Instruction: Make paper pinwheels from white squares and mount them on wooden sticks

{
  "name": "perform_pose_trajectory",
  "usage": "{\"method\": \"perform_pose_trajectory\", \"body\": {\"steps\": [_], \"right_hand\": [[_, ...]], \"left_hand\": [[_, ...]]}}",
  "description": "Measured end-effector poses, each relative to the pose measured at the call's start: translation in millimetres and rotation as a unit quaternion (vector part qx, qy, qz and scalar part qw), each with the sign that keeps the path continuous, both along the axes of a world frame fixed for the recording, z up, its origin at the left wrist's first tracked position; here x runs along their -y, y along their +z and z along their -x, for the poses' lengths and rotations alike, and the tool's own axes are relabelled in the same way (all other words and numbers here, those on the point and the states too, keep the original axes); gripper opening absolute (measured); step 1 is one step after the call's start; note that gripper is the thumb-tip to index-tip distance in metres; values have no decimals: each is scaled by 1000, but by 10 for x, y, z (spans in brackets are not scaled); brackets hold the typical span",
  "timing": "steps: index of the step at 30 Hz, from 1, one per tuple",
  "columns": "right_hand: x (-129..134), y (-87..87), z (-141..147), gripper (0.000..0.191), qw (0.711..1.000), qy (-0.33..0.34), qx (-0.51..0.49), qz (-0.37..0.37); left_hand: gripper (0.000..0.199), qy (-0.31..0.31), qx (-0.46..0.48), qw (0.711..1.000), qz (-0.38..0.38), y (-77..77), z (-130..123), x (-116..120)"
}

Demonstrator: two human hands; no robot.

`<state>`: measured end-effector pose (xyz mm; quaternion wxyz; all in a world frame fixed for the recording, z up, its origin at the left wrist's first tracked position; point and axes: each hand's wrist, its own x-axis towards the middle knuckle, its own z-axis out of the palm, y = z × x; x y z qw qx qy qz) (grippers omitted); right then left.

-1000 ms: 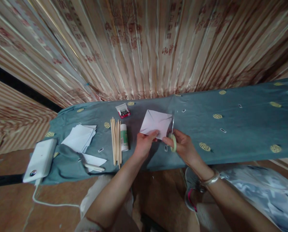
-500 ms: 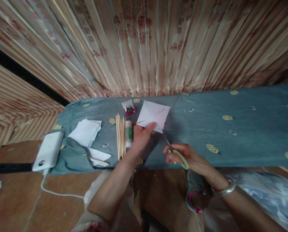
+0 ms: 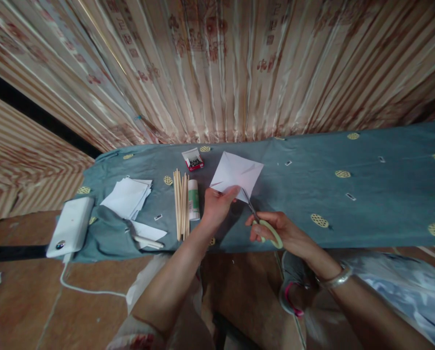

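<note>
On the long grey-green patterned cloth (image 3: 297, 184), left to right: 1 white rectangular plastic device (image 3: 73, 221) at the left end, 1 pile of white paper sheets (image 3: 124, 197), 1 bundle of straight pale wooden sticks (image 3: 181, 206) and, just beside it, 1 white-and-green cylindrical tube (image 3: 193, 200). Behind the sticks sits 1 small red-and-white open cardboard box (image 3: 194, 163). Right of the tube is 1 square white paper (image 3: 235, 167), with silver-bladed, pale-green-handled scissors (image 3: 252, 208) at its near corner.
</note>
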<state>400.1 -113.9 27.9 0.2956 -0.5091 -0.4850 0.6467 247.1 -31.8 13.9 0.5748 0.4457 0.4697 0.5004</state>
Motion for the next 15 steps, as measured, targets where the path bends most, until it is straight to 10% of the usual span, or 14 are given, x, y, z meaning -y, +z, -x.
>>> {"method": "perform_pose_trajectory", "body": {"steps": [15], "right_hand": [[-8,27,10,55,1000,-18,-13,2]], "left_hand": [[17,-4,1,1000,4,33,-2,18]]}}
